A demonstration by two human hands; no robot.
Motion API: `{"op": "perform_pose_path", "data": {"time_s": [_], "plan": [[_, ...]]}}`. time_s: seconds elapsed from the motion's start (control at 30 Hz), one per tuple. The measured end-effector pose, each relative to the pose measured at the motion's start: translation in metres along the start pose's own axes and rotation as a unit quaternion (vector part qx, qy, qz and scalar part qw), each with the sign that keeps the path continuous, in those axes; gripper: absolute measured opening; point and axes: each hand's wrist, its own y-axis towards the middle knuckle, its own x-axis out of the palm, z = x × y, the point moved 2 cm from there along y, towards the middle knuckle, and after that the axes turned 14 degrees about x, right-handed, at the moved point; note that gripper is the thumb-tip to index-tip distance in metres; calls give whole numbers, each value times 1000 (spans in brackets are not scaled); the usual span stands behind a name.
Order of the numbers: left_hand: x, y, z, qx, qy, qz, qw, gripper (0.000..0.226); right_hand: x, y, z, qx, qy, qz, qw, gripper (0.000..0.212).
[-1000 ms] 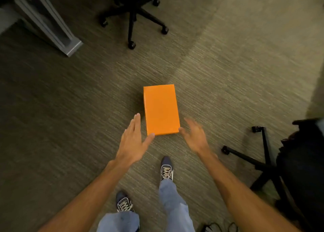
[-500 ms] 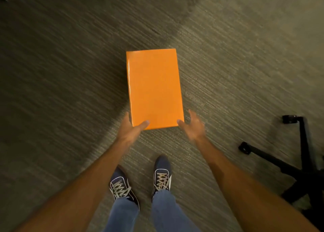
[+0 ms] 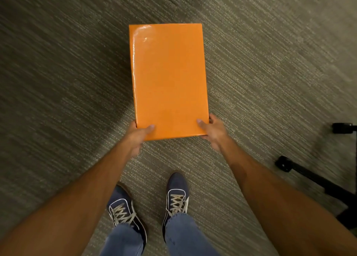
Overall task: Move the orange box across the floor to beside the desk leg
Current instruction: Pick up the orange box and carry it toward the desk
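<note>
Above grey carpet, orange box (image 3: 168, 79), left hand (image 3: 138, 135) and right hand (image 3: 213, 131) gripping its near corners, thumbs on top

The box (image 3: 168, 79) is plain glossy orange. The carpet (image 3: 270, 72) is grey-olive with fine ribbed streaks. The shoes (image 3: 176, 195) are navy with white piping and pale laces, the jeans (image 3: 183, 234) blue, the chair base (image 3: 316, 180) black.

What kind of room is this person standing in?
Probably an office. The floor is grey ribbed carpet, the hard-wearing kind offices use, and the black wheeled base of a rolling chair shows at the right. No desk is in view now.
</note>
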Motion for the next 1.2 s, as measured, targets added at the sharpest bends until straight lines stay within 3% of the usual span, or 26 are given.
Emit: {"op": "perform_pose_path", "data": {"time_s": [0.17,0.3,0.4,0.6,0.87,1.07,1.2], "plan": [[-8,6,-4,7,-4,6,1000,51,-2,2,-2,16,36,-22,999,56],[-25,-7,-1,21,-10,9,1000,58,-2,-12,-3,14,42,-5,999,55],[-43,-30,7,20,-14,14,1000,64,4,-35,-5,2,17,-3,1000,54],[-98,-93,21,30,-51,52,997,50,30,-100,-16,-5,-24,-31,999,66],[-186,-196,26,47,-120,119,985,41,98,-202,-29,-22,-86,-103,991,68],[-251,-259,-7,38,-177,177,967,55,162,-270,-24,-54,-172,-136,974,50],[-296,-298,-38,36,-218,201,954,53,212,-308,-9,-66,-227,-147,960,43]]}}
